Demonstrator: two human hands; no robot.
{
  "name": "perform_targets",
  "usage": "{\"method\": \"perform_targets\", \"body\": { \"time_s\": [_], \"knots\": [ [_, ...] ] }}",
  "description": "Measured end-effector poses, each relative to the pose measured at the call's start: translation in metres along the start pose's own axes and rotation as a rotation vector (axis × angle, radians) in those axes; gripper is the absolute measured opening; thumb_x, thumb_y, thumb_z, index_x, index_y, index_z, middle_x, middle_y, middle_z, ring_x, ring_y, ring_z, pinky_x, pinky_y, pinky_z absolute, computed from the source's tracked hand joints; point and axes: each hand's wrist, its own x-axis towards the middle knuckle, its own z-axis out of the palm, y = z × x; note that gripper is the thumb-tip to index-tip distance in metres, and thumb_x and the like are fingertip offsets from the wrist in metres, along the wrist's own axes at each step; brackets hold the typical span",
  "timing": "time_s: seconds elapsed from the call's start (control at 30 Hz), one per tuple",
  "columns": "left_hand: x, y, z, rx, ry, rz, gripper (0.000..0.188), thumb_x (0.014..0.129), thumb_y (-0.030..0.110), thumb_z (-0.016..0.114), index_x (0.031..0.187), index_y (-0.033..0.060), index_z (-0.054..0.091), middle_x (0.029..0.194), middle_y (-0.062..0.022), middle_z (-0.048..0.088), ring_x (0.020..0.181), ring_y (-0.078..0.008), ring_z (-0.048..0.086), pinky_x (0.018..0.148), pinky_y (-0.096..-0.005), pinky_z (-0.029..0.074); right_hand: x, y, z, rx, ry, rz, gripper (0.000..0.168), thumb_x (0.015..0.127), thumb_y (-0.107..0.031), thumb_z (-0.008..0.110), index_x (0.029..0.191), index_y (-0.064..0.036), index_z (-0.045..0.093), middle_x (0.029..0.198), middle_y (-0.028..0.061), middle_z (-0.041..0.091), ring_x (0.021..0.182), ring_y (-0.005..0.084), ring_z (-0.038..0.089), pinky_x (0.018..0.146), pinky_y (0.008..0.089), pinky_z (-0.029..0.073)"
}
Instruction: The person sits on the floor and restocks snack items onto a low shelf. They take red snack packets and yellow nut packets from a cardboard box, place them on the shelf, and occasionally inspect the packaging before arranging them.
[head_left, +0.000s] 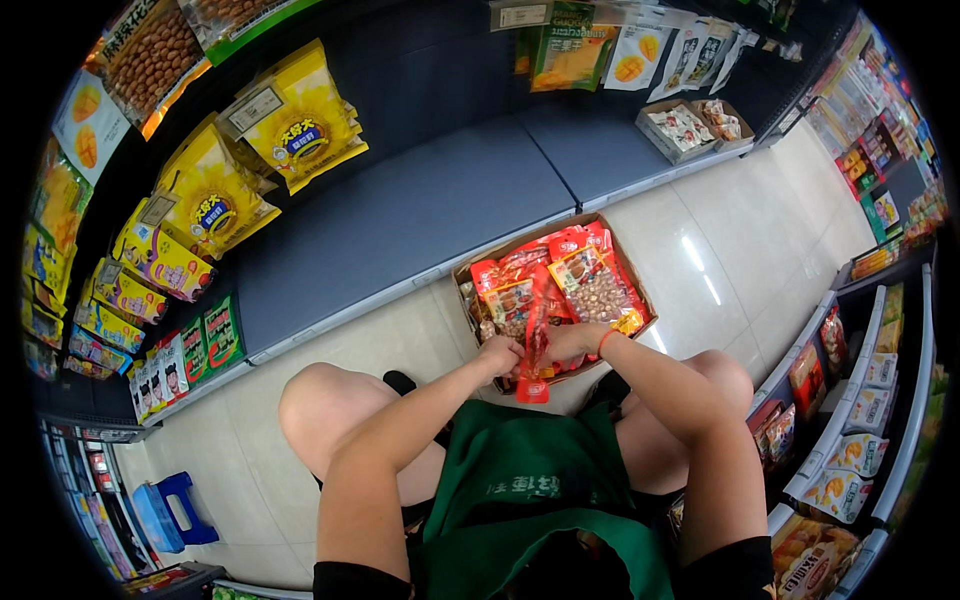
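An open cardboard box (646, 302) stands on the floor before my knees, filled with red snack packets. One red snack packet (535, 330) is tilted up on edge between my hands, its lower end hanging over the box's near side. My left hand (501, 355) pinches the packet's edge from the left. From the right, my right hand (574, 343) holds it, with the fingertips partly hidden behind the packet. Flat in the box lies another packet (592, 281) with a clear window showing round, nut-like pieces. A similar windowed packet (511, 304) lies at the box's left.
A dark grey bottom shelf (420, 232) runs behind the box. Yellow snack bags (307, 124) hang at the left. Two small cartons of packets, one grey (679, 131), sit at the far right. Stocked shelving (806, 405) flanks my right. A blue plastic step stool (169, 510) stands lower left.
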Motion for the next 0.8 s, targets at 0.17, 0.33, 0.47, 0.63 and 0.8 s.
{"method": "perform_targets", "body": {
  "time_s": [0.17, 0.33, 0.47, 0.63, 0.8],
  "knots": [
    [-0.013, 0.007, 0.012, -0.030, 0.129, 0.097, 0.024, 0.087, 0.014, 0.054, 0.109, 0.0037, 0.050, 0.093, -0.0061, 0.061, 0.083, -0.0164, 0.061, 0.063, -0.0295, 0.053, 0.001, -0.012, 0.012, 0.057, 0.023, -0.057, 0.066, 0.080, -0.034, 0.064, 0.123, 0.007, 0.035, 0.109, 0.0216, 0.059, 0.088, 0.0280, 0.064, 0.073, 0.0388, 0.051],
    [0.017, -0.031, -0.001, 0.012, 0.426, 0.288, 0.032, 0.082, 0.011, 0.060, 0.108, 0.0022, 0.044, 0.100, -0.0100, 0.059, 0.086, -0.0191, 0.059, 0.069, -0.0319, 0.050, 0.038, 0.000, 0.028, -0.179, 0.230, -0.377, 0.069, 0.077, -0.024, 0.057, 0.130, 0.010, 0.029, 0.114, 0.0292, 0.054, 0.107, 0.0375, 0.054, 0.090, 0.0408, 0.045],
    [0.014, -0.033, -0.005, 0.080, 0.498, 0.265, 0.052, 0.078, 0.012, 0.065, 0.122, 0.0002, 0.040, 0.111, -0.0141, 0.058, 0.098, -0.0208, 0.058, 0.083, -0.0302, 0.046, 0.044, 0.008, 0.022, -0.382, 0.139, -0.349, 0.069, 0.079, -0.025, 0.055, 0.135, 0.006, 0.028, 0.139, 0.0256, 0.028, 0.127, 0.0351, 0.035, 0.105, 0.0382, 0.032],
    [-0.021, -0.002, 0.011, 0.054, 0.117, 0.096, 0.051, 0.082, 0.013, 0.063, 0.128, 0.0061, 0.044, 0.114, -0.0103, 0.057, 0.098, -0.0223, 0.059, 0.084, -0.0299, 0.047, 0.006, -0.017, 0.002, -0.425, 0.046, -0.289, 0.074, 0.080, -0.024, 0.055, 0.141, 0.000, 0.022, 0.149, 0.0209, 0.012, 0.134, 0.0327, 0.027, 0.108, 0.0361, 0.027],
    [-0.031, 0.021, 0.016, 0.161, 0.061, 0.123, 0.047, 0.083, 0.021, 0.061, 0.125, 0.0058, 0.046, 0.107, -0.0098, 0.060, 0.092, -0.0170, 0.059, 0.074, -0.0289, 0.049, 0.039, 0.014, 0.009, -0.360, 0.150, -0.297, 0.073, 0.078, -0.021, 0.055, 0.141, -0.001, 0.024, 0.146, 0.0217, 0.020, 0.130, 0.0336, 0.032, 0.106, 0.0366, 0.031]
  ]
}}
